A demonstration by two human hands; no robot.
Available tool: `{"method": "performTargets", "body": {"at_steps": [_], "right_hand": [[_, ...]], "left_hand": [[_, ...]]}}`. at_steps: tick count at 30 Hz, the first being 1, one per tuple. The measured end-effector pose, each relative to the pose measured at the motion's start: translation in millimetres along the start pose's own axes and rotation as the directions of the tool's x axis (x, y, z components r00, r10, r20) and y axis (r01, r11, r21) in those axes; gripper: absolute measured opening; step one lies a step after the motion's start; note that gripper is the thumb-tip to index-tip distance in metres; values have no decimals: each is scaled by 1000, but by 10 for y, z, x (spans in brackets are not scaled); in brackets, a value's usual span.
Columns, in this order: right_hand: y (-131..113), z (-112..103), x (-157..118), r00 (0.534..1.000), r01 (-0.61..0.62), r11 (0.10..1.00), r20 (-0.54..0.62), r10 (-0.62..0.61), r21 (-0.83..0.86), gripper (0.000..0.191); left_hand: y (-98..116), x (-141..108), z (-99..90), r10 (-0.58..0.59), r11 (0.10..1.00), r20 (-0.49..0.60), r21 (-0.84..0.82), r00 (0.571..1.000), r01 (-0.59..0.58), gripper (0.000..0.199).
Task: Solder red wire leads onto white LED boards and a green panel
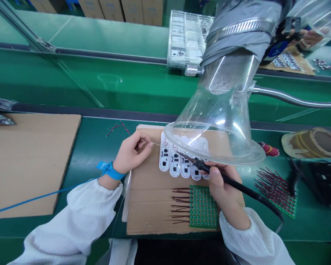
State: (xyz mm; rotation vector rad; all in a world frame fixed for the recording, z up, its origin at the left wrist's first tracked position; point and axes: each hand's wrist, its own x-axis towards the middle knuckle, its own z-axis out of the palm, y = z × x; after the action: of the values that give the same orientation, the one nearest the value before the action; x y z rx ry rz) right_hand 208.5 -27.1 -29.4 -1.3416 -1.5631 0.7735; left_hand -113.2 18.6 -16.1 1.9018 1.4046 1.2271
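Note:
My left hand [135, 151], with a blue wrist strap [110, 170], is closed in a pinch on a thin strand of solder wire [155, 143] that reaches toward the white circuit boards [164, 156]. These long, rounded boards lie side by side on a sheet of cardboard [146, 198], their right part seen through a clear hood. In my right hand [223, 186] is a soldering iron [202, 165], its tip over the second board from the left. Below my right hand lies a green board [202, 206] with dark red wires sticking out to the left.
A clear fume hood [217, 121] hangs low over the boards. At right are another wired green board [288, 206], black pliers [294, 176], a tape roll [314, 142] and a wire bundle [269, 149]. Loose wires [124, 127] lie at left. Behind stands a parts box [182, 40].

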Motion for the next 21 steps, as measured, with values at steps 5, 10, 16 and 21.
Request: {"method": "performTargets", "body": {"at_steps": [5, 10, 16, 21], "right_hand": [[-79, 92, 104, 998, 7, 1000, 66, -7, -2, 16], [-177, 201, 228, 990, 49, 999, 130, -47, -11, 17], [-265, 234, 304, 981, 76, 996, 180, -65, -52, 20], [-266, 242, 300, 982, 61, 997, 183, -53, -41, 22]], "left_hand": [[-32, -10, 36, 3, 1000, 23, -20, 1000, -2, 9], [-21, -6, 47, 8, 1000, 27, -1, 1000, -8, 10], [-25, 6, 41, 32, 999, 39, 10, 999, -32, 10], [-9, 4, 44, 36, 999, 50, 22, 998, -37, 10]]}}
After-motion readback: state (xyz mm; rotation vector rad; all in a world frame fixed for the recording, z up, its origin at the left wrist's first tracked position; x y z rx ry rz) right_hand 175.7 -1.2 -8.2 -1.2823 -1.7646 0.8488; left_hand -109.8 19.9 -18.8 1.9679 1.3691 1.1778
